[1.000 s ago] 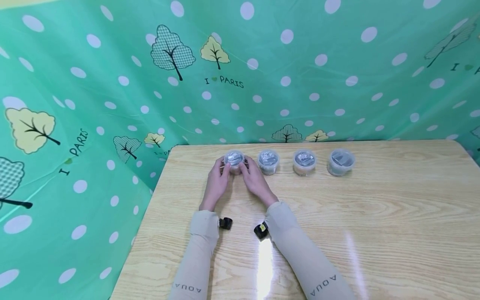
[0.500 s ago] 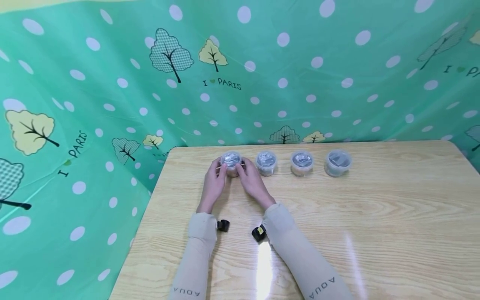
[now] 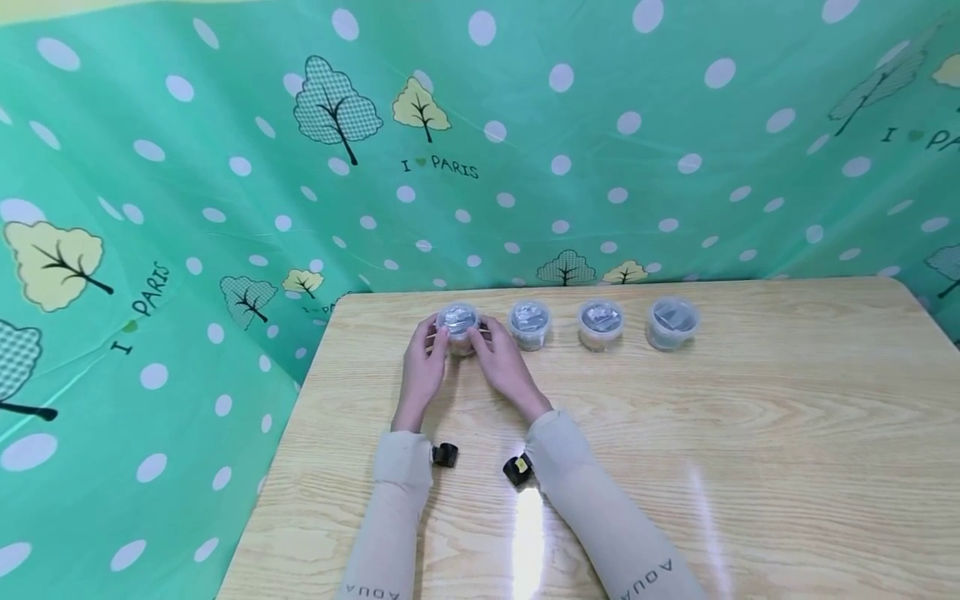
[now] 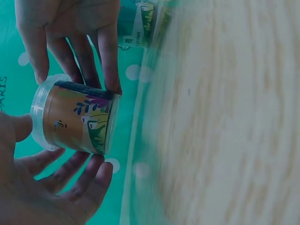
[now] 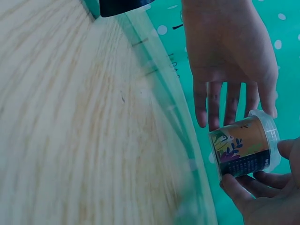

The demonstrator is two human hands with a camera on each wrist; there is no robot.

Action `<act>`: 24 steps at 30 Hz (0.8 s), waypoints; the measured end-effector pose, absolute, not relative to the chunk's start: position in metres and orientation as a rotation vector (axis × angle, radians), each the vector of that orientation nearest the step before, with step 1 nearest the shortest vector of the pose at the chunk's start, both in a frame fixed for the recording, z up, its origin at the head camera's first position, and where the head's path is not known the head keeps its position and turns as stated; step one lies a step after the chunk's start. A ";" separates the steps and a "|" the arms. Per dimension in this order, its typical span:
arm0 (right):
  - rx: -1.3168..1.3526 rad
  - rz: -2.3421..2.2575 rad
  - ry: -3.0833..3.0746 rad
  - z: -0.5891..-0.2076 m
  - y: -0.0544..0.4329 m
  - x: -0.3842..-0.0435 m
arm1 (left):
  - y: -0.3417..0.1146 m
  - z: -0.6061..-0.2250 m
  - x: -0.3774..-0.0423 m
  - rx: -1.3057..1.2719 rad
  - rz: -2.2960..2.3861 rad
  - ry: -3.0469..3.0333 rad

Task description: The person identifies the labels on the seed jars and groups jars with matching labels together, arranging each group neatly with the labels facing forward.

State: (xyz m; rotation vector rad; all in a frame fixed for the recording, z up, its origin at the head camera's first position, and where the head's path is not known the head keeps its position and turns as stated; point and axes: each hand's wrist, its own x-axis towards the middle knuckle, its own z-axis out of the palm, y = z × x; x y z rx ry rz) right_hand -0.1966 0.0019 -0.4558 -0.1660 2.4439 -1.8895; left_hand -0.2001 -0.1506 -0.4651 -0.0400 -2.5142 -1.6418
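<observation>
Between both hands is a small round plastic tub (image 3: 458, 319) with a clear lid and silvery-grey wrapping visible through its top. Its orange-brown side carries a flower and bee print, plain on the tub (image 4: 77, 119) in the left wrist view. My left hand (image 3: 423, 367) holds it from the left, thumb at the lid's rim and fingertips along the side. From the right, my right hand (image 3: 501, 362) grips it likewise, as the right wrist view of that hand (image 5: 272, 192) also shows. Whether the tub's base touches the table cannot be told.
A similar tub (image 3: 529, 325) stands just right of my right hand. Farther right in the row are another tub (image 3: 600, 325) and a paler tub (image 3: 672, 323). Behind the wooden table (image 3: 750, 442) hangs a green dotted cloth (image 3: 645, 167), which also covers the left side.
The head view has shifted slightly, so everything sits a little farther left. Both hands keep hold of the tub in almost the same spot.
</observation>
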 end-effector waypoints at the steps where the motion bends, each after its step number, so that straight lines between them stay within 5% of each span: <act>1: -0.168 -1.889 2.445 -0.454 0.002 -0.196 | -0.151 -0.464 -0.200 -0.035 -1.656 -2.504; 24: -0.249 -1.870 2.500 -0.438 0.010 -0.183 | -0.146 -0.432 -0.180 -0.002 -1.813 -2.410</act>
